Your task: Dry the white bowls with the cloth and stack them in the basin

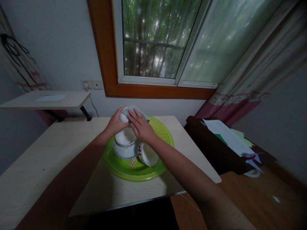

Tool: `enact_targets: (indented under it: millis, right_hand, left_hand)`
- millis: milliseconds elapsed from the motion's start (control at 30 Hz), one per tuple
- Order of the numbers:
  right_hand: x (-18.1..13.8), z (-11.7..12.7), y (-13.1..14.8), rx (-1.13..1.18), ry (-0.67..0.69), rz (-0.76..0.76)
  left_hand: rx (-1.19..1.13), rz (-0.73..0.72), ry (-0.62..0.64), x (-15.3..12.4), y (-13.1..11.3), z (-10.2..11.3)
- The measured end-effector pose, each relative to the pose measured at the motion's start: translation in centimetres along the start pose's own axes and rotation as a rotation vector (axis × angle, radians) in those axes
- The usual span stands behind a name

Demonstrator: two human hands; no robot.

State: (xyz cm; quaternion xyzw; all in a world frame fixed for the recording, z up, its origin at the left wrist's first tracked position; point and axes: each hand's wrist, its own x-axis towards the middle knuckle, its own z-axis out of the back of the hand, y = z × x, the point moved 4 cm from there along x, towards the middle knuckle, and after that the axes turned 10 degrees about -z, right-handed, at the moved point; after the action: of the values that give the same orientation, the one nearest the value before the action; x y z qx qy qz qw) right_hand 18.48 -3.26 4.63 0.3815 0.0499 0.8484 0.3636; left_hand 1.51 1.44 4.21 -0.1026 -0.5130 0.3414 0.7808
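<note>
— Two hands meet above the green basin (pixel 165 132), over the pale wooden desk (pixel 48 153). What is each one doing?

— The left hand (pixel 116 121) is curled around a small white cup (pixel 123 118), fingers closed on its side. The right hand (pixel 140 126) lies flat, fingers stretched out, pressing a pale grey-green cloth (pixel 136 110) onto the top of that cup.

— So the cup is off the desk?

— Yes, it is held in the air over the far half of the basin, between both hands.

— And what lies in the basin?

— A white bowl (pixel 125 138) sits upright on a white plate (pixel 123 153), just below the left hand. Beside them, on the right, a second white bowl with a red pattern (pixel 148 155) leans on its side, its opening facing the viewer. Some pale chopsticks (pixel 132 162) lie at the foot of the plate.

— Anything else around?

— A window (pixel 153 41) with a brown frame on the far wall, a patterned curtain (pixel 251 73) to its right, and papers (pixel 227 135) on a dark low piece of furniture beside the desk.
</note>
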Motion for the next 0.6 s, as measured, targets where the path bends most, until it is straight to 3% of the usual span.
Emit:
enact_targets:
  millis: [133,267,400,600]
  right_hand:
    - [0.2,0.2,-0.4,0.033,-0.033,-0.054]
    - [0.1,0.2,-2.5,0.156,-0.084,-0.197]
    - [-0.2,-0.6,-4.6,0.32,-0.106,-0.327]
    - [-0.5,-1.4,-5.0,0.517,-0.163,-0.434]
  left_hand:
    - [0.011,0.005,0.0,0.0,0.0,-0.1]
    - [-0.021,0.003,-0.008,-0.2,0.5,-0.2]
    - [-0.155,0.021,-0.069,-0.4,1.4,0.0]
    - [-0.352,0.057,-0.084,-0.5,2.2,-0.1]
